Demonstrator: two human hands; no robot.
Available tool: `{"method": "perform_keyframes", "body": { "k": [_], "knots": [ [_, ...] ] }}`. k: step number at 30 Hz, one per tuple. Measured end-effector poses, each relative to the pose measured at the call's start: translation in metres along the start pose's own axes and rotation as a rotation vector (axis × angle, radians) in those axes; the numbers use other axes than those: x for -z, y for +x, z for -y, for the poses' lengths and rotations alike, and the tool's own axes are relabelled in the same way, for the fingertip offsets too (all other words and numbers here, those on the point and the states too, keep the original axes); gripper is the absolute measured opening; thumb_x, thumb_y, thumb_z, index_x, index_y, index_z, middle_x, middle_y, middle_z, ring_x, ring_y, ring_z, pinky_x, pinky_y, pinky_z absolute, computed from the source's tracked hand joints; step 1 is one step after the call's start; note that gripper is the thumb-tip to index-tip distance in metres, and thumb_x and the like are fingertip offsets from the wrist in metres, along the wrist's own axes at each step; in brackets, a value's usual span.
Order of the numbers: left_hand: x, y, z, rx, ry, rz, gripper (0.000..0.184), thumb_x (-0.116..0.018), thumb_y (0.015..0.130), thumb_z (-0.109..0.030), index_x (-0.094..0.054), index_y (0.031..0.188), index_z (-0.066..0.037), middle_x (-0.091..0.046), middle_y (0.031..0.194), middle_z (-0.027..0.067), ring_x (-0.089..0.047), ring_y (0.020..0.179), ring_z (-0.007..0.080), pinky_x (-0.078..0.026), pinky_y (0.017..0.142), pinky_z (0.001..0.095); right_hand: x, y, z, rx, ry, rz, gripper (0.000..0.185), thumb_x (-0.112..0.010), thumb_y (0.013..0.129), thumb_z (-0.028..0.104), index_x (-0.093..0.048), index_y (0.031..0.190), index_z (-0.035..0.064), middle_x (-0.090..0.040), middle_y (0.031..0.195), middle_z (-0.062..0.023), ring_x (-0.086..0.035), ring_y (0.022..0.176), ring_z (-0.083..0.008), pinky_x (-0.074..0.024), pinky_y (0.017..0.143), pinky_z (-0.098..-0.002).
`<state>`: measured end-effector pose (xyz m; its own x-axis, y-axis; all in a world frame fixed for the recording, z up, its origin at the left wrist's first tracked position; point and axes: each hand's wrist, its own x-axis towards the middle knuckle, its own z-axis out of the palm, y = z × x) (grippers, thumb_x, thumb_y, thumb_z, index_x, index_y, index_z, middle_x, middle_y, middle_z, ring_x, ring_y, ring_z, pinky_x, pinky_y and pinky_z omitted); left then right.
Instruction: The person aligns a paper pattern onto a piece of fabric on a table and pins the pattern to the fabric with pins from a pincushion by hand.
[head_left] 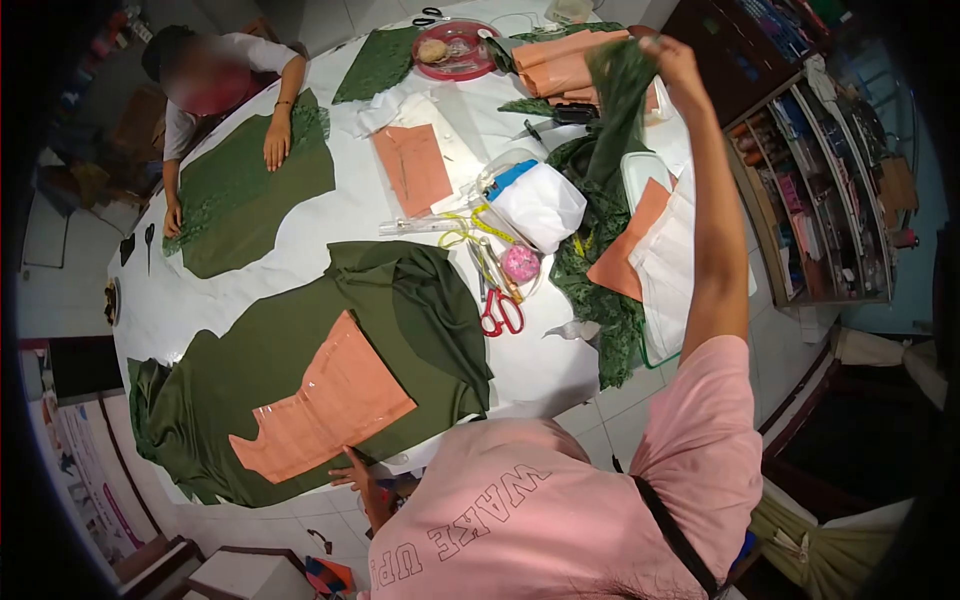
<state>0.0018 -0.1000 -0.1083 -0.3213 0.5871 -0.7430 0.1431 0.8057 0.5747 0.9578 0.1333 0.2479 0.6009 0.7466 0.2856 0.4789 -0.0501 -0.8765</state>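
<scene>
My right hand (678, 68) is raised at the table's far right, its fingers closed on a piece of dark green lace fabric (618, 95) that hangs down from it. More green lace (590, 285) lies beneath, trailing over the table. At the near edge my left hand (360, 482) has its fingers stretched out beside an orange paper pattern (330, 400). That pattern lies flat on a wide plain green cloth (220, 385), which is bunched at both ends.
Red-handled scissors (502, 313), a pink pincushion (520, 263), a yellow tape measure (490, 222) and a white bag (542, 205) sit mid-table. Across from me a person's hand (278, 145) rests on green lace. A red tray (460, 68) stands behind; shelves (810, 190) are right.
</scene>
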Motion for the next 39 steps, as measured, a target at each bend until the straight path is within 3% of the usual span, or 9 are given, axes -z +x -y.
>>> {"method": "perform_keyframes", "body": {
  "k": [2,3,5,8,9,12,16,24,39],
  "knots": [
    [0.025,0.000,0.010,-0.113,-0.278,0.341,0.118,-0.029,0.063,-0.089,0.018,0.141,-0.014,0.028,0.144,0.0175,-0.003,0.136,0.0437,-0.017,0.105,0.0554,0.032,0.024,0.026,0.040,0.367,-0.004,0.027,-0.060,0.086,0.019,-0.061,0.108,0.0035,-0.065,0.091,-0.0048,-0.062,0.081,-0.0167,-0.0486,0.074,-0.0288],
    [0.008,-0.006,0.002,-0.073,-0.160,0.215,0.117,-0.029,0.064,-0.089,0.018,0.142,-0.015,0.028,0.144,0.0179,-0.001,0.136,0.0436,-0.016,0.105,0.0557,0.051,0.038,0.036,0.056,0.510,0.009,0.030,-0.058,0.087,0.018,-0.058,0.113,0.0038,-0.064,0.098,-0.0047,-0.061,0.087,-0.0165,-0.0481,0.078,-0.0278],
    [-0.030,-0.034,-0.030,0.006,0.070,-0.039,0.116,-0.029,0.065,-0.088,0.017,0.142,-0.015,0.028,0.144,0.0188,0.004,0.135,0.0434,-0.015,0.105,0.0562,0.073,0.035,0.085,0.015,1.444,0.763,0.029,-0.048,0.092,0.026,-0.057,0.110,0.0045,-0.063,0.106,-0.0109,-0.061,0.091,-0.0219,-0.0487,0.081,-0.0355],
    [-0.059,-0.059,-0.059,0.118,0.404,-0.419,0.113,-0.028,0.067,-0.087,0.016,0.142,-0.016,0.027,0.144,0.0202,0.011,0.135,0.0431,-0.013,0.105,0.0570,0.096,0.033,0.131,-0.132,1.785,0.936,0.023,-0.046,0.092,0.017,-0.055,0.106,0.0002,-0.063,0.095,-0.0087,-0.060,0.085,-0.0220,-0.0490,0.076,-0.0354],
    [-0.073,-0.064,-0.067,0.153,0.508,-0.544,0.112,-0.028,0.067,-0.086,0.016,0.142,-0.016,0.027,0.143,0.0206,0.013,0.135,0.0430,-0.013,0.105,0.0573,0.099,0.023,0.150,-0.118,1.775,0.944,0.023,-0.046,0.092,0.017,-0.055,0.106,0.0002,-0.063,0.095,-0.0087,-0.060,0.085,-0.0220,-0.0490,0.076,-0.0354],
    [-0.067,-0.052,-0.059,0.141,0.474,-0.570,0.115,-0.029,0.065,-0.088,0.017,0.142,-0.015,0.029,0.143,0.0184,0.006,0.136,0.0418,-0.013,0.106,0.0565,0.099,-0.023,0.210,0.087,0.976,-0.001,0.020,-0.046,0.092,0.017,-0.056,0.095,-0.0007,-0.062,0.091,-0.0123,-0.060,0.083,-0.0258,-0.0491,0.075,-0.0361],
    [-0.057,-0.038,-0.040,0.088,0.426,-0.557,0.116,-0.029,0.065,-0.088,0.017,0.142,-0.014,0.030,0.143,0.0175,0.005,0.137,0.0399,-0.011,0.106,0.0560,0.151,0.023,0.153,0.227,0.732,-0.100,0.030,-0.057,0.089,0.018,-0.056,0.115,0.0036,-0.061,0.109,-0.0037,-0.060,0.094,-0.0165,-0.0464,0.084,-0.0279],
    [-0.057,-0.029,-0.029,-0.014,0.404,-0.555,0.113,-0.028,0.067,-0.086,0.015,0.142,-0.013,0.029,0.144,0.0179,0.006,0.137,0.0388,-0.009,0.107,0.0554,0.130,0.019,0.187,0.250,0.433,0.419,0.030,-0.055,0.091,0.021,-0.056,0.118,0.0081,-0.061,0.099,0.0029,-0.059,0.084,-0.0084,-0.0495,0.074,-0.0239],
    [-0.072,-0.046,-0.047,0.006,0.396,-0.610,0.110,-0.031,0.069,-0.084,0.012,0.143,-0.014,0.027,0.145,0.0169,-0.003,0.133,0.0501,-0.014,0.105,0.0579,-0.066,0.018,0.223,0.089,-0.270,0.355,0.023,-0.060,0.081,0.018,-0.061,0.093,-0.0017,-0.062,0.087,-0.0112,-0.058,0.081,-0.0197,-0.0464,0.072,-0.0367]
  ]
}}
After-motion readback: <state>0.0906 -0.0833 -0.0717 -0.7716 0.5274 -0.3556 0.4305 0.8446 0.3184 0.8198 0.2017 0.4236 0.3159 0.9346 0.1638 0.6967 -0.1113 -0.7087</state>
